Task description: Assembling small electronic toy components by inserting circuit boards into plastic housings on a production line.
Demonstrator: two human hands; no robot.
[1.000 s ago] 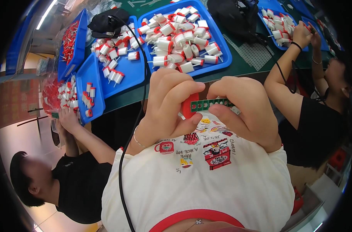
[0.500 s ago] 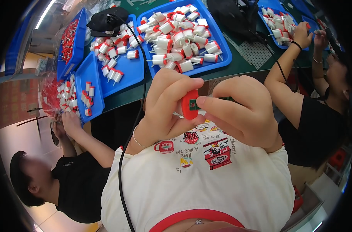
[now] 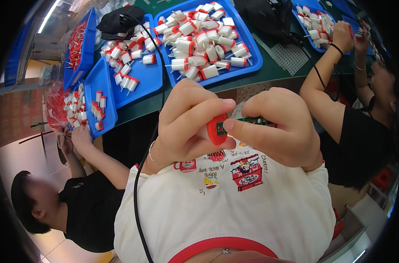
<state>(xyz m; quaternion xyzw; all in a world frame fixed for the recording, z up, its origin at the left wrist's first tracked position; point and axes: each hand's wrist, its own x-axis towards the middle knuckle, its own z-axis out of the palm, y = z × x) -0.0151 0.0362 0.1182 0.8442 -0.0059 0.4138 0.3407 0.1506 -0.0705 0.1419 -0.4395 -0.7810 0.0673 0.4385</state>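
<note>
Currently gripping a red-and-white piece (image 3: 214, 136) in the left hand (image 3: 182, 120), above the white shirt (image 3: 225, 215) and just short of the bench (image 3: 140, 109). Wrapping bent fingers and thumb about the white body, pointing the red end to the right. Pinching a green strip (image 3: 253, 120) in the right hand (image 3: 285, 131) between thumb and curled fingers, placing the thumb tip near one end of the strip and holding that end at the red face; not revealing any depth of entry.

Facing, past both hands, a big tray (image 3: 252, 69) heaped with similar pieces (image 3: 202, 39). Showing a second tray (image 3: 149, 76) to its left, under a black cap (image 3: 120, 23), then a small tray (image 3: 92, 83) and a box (image 3: 89, 48) of red parts. Displaying grey sheets (image 3: 291, 60) to the right, near a black bag (image 3: 267, 19). Trailing a black cable (image 3: 137, 210) down past the left wrist. Including a co-worker's hand (image 3: 82, 138) beside the small tray, and another co-worker's hand (image 3: 343, 36) at upper right.
</note>
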